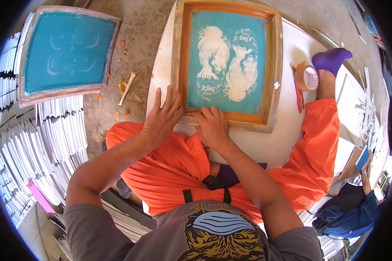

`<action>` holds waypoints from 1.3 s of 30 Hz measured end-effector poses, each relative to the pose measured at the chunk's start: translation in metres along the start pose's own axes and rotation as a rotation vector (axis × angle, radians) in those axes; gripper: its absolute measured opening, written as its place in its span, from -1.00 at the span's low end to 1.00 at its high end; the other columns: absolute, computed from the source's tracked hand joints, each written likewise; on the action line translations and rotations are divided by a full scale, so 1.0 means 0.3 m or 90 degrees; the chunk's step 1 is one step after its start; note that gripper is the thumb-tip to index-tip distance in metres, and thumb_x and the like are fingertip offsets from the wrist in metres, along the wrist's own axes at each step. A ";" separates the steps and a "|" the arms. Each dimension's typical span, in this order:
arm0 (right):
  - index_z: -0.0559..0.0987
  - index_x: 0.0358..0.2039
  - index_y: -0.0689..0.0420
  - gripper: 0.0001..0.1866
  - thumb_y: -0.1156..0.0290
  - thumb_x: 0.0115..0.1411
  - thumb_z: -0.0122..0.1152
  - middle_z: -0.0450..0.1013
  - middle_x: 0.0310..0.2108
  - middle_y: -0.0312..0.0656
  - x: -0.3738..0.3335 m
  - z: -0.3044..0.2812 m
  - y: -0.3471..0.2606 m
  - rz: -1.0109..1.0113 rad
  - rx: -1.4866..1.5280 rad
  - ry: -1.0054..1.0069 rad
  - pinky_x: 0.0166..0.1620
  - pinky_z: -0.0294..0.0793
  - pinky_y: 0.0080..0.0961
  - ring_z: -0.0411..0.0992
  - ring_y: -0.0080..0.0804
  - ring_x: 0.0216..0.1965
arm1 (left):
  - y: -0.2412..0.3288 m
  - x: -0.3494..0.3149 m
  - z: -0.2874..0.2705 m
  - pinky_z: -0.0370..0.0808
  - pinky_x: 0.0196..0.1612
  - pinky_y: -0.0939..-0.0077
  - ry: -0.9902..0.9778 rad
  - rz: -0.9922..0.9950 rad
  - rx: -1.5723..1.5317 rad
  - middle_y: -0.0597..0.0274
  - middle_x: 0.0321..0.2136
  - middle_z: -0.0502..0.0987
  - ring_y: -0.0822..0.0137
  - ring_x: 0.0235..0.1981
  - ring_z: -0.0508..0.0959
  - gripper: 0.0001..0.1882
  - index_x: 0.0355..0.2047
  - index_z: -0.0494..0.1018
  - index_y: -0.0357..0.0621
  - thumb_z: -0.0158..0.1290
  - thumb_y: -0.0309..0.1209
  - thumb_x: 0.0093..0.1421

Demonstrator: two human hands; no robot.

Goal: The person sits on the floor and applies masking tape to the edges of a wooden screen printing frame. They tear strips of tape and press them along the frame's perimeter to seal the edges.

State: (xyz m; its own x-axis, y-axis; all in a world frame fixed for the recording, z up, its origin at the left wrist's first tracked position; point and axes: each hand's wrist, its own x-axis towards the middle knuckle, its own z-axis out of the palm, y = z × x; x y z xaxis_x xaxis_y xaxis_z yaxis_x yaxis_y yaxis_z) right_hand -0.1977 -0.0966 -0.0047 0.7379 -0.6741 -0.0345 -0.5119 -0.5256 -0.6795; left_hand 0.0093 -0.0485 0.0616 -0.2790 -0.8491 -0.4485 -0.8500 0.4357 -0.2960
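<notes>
Heads up on that wooden frame (273, 69): it's lying toward the far edge of the surface (257, 145), pretty close to the left edge, and both your hands are at its near end. Your left hand (163, 115) has its fingers stretched out at the near-left corner of the frame, so that grip looks released, just resting. Your right hand (213, 128) has its fingers bent over the near side, and I can't tell if that grip is pinching anything. If you lean hard on that one corner, I'd guess the frame could skate or twist toward the surface's left edge. Fingertips are right by the teal mesh (228, 65) too, so a slip inward might dent or scratch it. Also, your right foot (331, 60) is just beside the tape roll (310, 78); one stretch of that leg could knock it off the right edge, and maybe the slim red tool (300, 101) with it.
</notes>
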 end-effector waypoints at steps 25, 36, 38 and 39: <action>0.64 0.06 0.07 -0.39 0.08 0.02 0.52 0.46 -0.14 -0.18 -0.066 -0.169 0.120 0.053 -0.015 0.018 0.04 0.41 -0.16 0.38 -0.12 -0.04 | 0.025 -0.006 0.043 -0.17 0.53 -0.28 0.087 -0.104 -0.383 0.01 0.47 0.11 -0.16 0.55 -0.08 -0.35 0.04 0.67 0.40 0.42 -0.16 -0.18; 0.68 -0.04 0.07 -0.47 0.04 0.04 0.49 0.47 -0.23 -0.22 -0.076 -0.182 0.140 0.020 -0.026 0.019 -0.01 0.40 -0.17 0.38 -0.16 -0.10 | -0.092 0.039 0.027 -0.29 0.58 -0.17 0.045 0.082 -0.298 0.23 0.58 -0.07 0.05 0.60 -0.22 -0.29 0.12 0.64 0.52 0.42 0.10 -0.14; 0.68 -0.04 0.06 -0.48 0.04 0.04 0.48 0.47 -0.23 -0.21 -0.078 -0.180 0.141 0.022 -0.031 0.011 -0.01 0.40 -0.17 0.38 -0.16 -0.11 | -0.087 0.041 0.035 -0.28 0.58 -0.17 0.056 0.085 -0.294 0.24 0.58 -0.08 0.05 0.60 -0.23 -0.29 0.12 0.63 0.53 0.41 0.12 -0.13; 0.68 -0.04 0.06 -0.48 0.05 0.04 0.48 0.47 -0.23 -0.21 -0.076 -0.178 0.141 0.022 -0.031 0.008 -0.01 0.40 -0.17 0.38 -0.16 -0.11 | -0.088 0.040 0.037 -0.27 0.57 -0.17 0.061 0.086 -0.290 0.25 0.58 -0.08 0.06 0.60 -0.24 -0.29 0.13 0.63 0.53 0.41 0.14 -0.12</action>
State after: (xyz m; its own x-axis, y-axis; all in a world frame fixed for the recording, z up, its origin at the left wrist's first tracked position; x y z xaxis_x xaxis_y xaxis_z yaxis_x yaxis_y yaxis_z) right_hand -0.2597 -0.1311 0.0066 0.7137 -0.6989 -0.0476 -0.5583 -0.5265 -0.6412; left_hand 0.0334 -0.0668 0.0547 -0.4221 -0.8269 -0.3715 -0.9065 0.3868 0.1690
